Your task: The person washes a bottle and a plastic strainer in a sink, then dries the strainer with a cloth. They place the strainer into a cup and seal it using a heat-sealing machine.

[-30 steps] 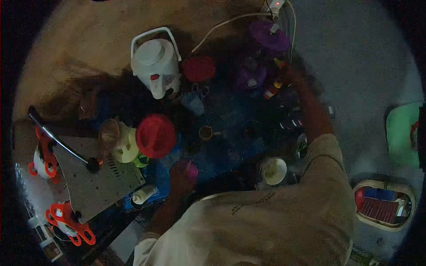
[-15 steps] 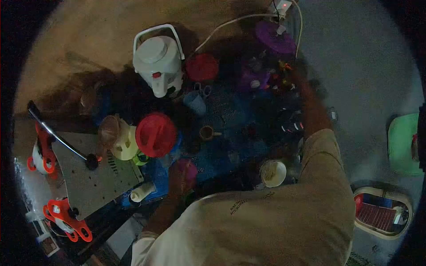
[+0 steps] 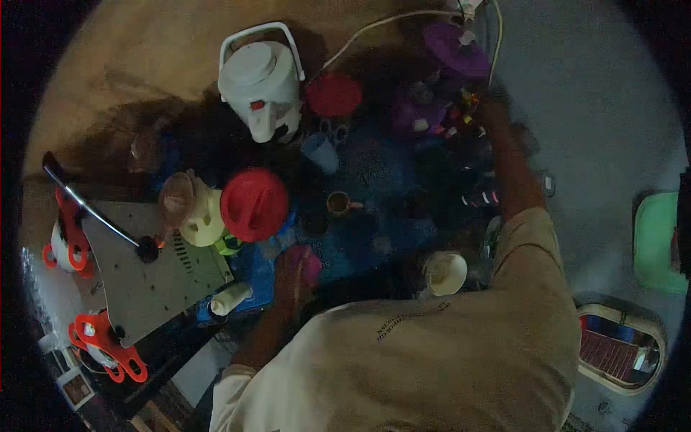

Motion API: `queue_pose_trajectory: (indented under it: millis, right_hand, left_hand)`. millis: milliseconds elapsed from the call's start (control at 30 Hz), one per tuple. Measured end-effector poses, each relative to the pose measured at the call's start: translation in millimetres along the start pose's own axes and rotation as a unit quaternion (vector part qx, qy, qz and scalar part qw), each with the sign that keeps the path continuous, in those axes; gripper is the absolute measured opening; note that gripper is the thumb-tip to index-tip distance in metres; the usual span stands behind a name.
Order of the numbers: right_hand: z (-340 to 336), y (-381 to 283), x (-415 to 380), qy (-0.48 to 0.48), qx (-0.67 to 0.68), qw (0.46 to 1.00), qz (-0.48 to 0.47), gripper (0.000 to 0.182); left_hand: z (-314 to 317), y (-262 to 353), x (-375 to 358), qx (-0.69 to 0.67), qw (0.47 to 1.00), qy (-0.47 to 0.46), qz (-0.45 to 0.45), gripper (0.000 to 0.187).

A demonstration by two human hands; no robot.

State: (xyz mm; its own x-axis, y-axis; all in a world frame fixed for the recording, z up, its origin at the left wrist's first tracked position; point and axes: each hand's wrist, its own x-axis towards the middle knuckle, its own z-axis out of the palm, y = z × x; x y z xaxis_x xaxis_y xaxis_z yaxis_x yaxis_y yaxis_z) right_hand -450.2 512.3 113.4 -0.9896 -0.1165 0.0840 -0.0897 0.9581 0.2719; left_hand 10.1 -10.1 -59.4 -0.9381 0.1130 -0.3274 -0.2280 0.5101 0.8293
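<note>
Our left hand (image 3: 289, 268) is closed, as far as we can see, around a small pink object (image 3: 310, 266) at the near edge of the blue-covered worktop (image 3: 371, 169). We hold it low and close to our body, probably so that it stays steady while our other arm stretches out.

Our right hand (image 3: 492, 114) is far across, at a cluster of small yellow and red items (image 3: 469, 106) beside a purple container (image 3: 414, 119). The light is too poor there for us to tell whether the fingers grasp anything or are loose.

Between our hands a small brown cup (image 3: 337, 202) stands upright with its handle pointing right, which likely leaves it easy for us to pick up. Beyond it are a pale blue mug (image 3: 321, 152) and a white flask (image 3: 263, 81), whose spout points our way, handy for pouring. A red-lidded container (image 3: 253, 204) sits beside a yellow jug (image 3: 202, 222), and a white cup (image 3: 447, 273) is close to our shirt (image 3: 432, 353).
</note>
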Motion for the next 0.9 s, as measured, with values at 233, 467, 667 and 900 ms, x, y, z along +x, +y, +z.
queue_pose_trajectory:
  millis: [233, 467, 667, 900]
  right_hand:
    - [-121.7, -85.0, -76.7, -0.216, 0.055, 0.975, -0.012, 0.052]
    - [-63.4, -108.7, -208.7, -0.376, 0.162, 0.912, -0.004, 0.104]
    - [-15.2, -132.3, -254.6, -0.173, 0.363, 0.914, -0.047, 0.1]
    - [22.5, -160.5, -256.5, -0.133, 0.313, 0.94, -0.007, 0.096]
  left_hand:
    - [-19.0, 64.2, -16.0, 0.315, 0.929, 0.109, 0.161, 0.065]
    - [-49.5, 102.3, -55.2, 0.309, 0.949, 0.058, 0.037, 0.086]
    - [-42.2, 25.9, -63.0, 0.352, 0.913, 0.204, -0.034, 0.099]
    - [-50.4, -3.3, -56.5, 0.417, 0.872, 0.258, 0.001, 0.099]
